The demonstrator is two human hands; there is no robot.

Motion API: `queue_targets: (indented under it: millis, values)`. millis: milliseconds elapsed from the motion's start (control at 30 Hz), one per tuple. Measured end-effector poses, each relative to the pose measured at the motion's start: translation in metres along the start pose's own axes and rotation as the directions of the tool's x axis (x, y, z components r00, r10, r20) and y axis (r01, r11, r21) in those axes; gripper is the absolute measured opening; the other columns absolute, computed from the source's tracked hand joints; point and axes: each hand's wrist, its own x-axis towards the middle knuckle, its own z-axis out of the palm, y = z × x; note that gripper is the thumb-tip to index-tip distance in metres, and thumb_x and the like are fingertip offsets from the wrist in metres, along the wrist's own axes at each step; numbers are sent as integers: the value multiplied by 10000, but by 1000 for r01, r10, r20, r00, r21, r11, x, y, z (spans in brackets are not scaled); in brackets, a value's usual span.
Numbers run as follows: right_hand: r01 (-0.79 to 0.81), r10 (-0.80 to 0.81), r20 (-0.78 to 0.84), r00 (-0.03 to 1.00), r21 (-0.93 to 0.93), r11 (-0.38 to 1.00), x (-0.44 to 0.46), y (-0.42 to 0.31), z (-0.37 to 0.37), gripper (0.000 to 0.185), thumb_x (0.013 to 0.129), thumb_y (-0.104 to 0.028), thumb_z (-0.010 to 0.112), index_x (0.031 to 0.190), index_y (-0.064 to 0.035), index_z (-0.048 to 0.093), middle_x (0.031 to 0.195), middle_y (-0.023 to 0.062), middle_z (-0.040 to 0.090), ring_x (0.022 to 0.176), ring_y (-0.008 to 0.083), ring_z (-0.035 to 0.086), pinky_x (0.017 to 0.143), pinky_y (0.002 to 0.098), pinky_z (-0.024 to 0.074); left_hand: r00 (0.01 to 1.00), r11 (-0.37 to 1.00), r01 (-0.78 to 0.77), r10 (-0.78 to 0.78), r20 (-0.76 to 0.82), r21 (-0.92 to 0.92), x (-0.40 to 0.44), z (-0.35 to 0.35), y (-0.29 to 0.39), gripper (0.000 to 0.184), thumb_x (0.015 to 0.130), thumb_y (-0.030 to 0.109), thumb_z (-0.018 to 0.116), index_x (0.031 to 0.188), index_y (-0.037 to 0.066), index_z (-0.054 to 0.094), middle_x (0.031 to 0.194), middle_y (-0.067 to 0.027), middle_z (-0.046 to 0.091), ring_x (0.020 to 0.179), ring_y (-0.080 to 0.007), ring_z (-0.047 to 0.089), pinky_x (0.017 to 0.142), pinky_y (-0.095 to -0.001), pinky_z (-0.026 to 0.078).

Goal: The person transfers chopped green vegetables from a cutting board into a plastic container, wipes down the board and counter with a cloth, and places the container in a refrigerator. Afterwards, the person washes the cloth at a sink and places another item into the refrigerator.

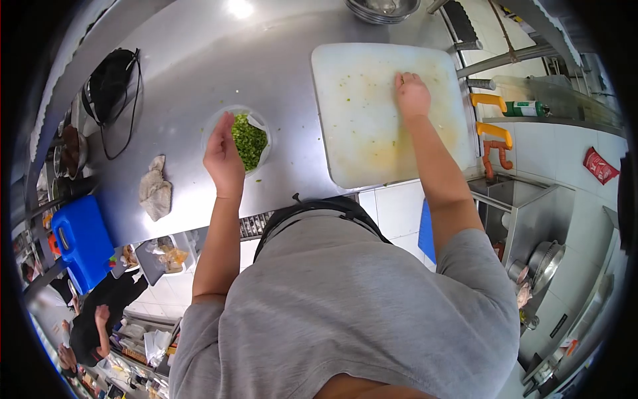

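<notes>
A round container (268, 147) of chopped green pieces (249, 142) stands on the steel table. My left hand (222, 159) is at its left rim, the fingers pressed together; whether they grip the rim is unclear. On the white cutting board (359, 126), marked with yellowish stains and scattered green bits, rests my right hand (413, 97). Its fingers are curled against the board's upper right part, and whatever may lie under them is hidden. A few green bits also lie on the table around the container.
A crumpled cloth (155, 189), a black bag (109, 83) with a strap and a blue jerrycan (83, 239) are on the left. Stacked metal bowls (382, 12) sit at the far edge. Orange handles (493, 132) hang right. Another person (100, 319) is at lower left.
</notes>
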Motion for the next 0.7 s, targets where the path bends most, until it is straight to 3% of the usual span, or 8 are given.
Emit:
queue_targets:
  millis: [100, 200, 367, 467, 500, 567, 667, 700]
  values:
    - [-314, 296, 103, 950, 319, 894, 4, 15, -18, 256, 886, -262, 589, 741, -51, 603, 732, 95, 622, 519, 245, 533, 512, 340, 456, 995, 964, -68, 49, 81, 256, 4, -10, -4, 180, 894, 39, 576, 1046, 10, 668, 1011, -122, 685, 929, -159, 652, 829, -261, 490]
    - [-668, 544, 569, 616, 743, -21, 11, -1, -57, 255, 902, -249, 590, 726, -66, 563, 650, 32, 553, 501, 153, 489, 443, 285, 373, 990, 940, -85, 43, 131, 332, 5, -20, 1, 157, 865, 54, 623, 1008, 12, 672, 939, -117, 693, 817, -165, 669, 740, -267, 515]
    - [-674, -30, 759, 650, 558, -484, 11, -110, -100, 226, 900, -234, 601, 748, -95, 506, 591, -5, 464, 451, 94, 424, 389, 245, 308, 991, 912, -66, 11, 136, 406, 10, -34, 3, 121, 878, 82, 624, 964, 10, 670, 856, -96, 677, 685, -134, 616, 622, -264, 490]
    - [-737, -118, 747, 654, 595, -319, 2, -226, -131, 215, 871, -237, 637, 874, -29, 582, 625, 14, 525, 494, 119, 492, 433, 261, 392, 998, 988, -34, 41, -42, 153, 12, -39, -5, 187, 915, 33, 555, 1086, -2, 624, 876, -32, 629, 707, -68, 518, 653, -200, 433]
    - [-721, 2, 721, 693, 693, 2, -5, -264, -132, 274, 906, -285, 591, 748, -62, 581, 644, -9, 537, 514, 103, 489, 449, 253, 387, 996, 995, -63, 68, -62, 75, 15, -41, -12, 202, 936, 16, 496, 1116, 1, 588, 928, -41, 605, 736, -79, 509, 653, -205, 429]
    - [-243, -229, 286, 930, 949, 199, -25, -309, -108, 294, 899, -317, 591, 791, -47, 632, 666, 26, 586, 592, 178, 567, 517, 308, 442, 996, 993, -5, -6, -94, -116, 18, -41, -24, 207, 929, -3, 478, 1108, -10, 579, 954, -59, 599, 743, -87, 514, 642, -212, 439]
    - [252, -566, 260, 783, 699, 669, -37, -330, -75, 264, 840, -308, 653, 770, -54, 672, 782, 104, 647, 778, 250, 624, 703, 386, 488, 991, 964, 30, -64, -118, -266, 20, -44, -35, 218, 915, -28, 454, 1101, -25, 567, 982, -80, 594, 760, -100, 530, 627, -224, 454]
    - [250, -618, 222, 754, 774, 582, -36, -329, -71, 257, 823, -303, 654, 767, -52, 657, 798, 96, 655, 837, 308, 614, 801, 415, 461, 990, 956, 32, -71, -124, -292, 22, -45, -34, 222, 909, -35, 447, 1099, -30, 563, 990, -86, 593, 767, -104, 536, 622, -228, 458]
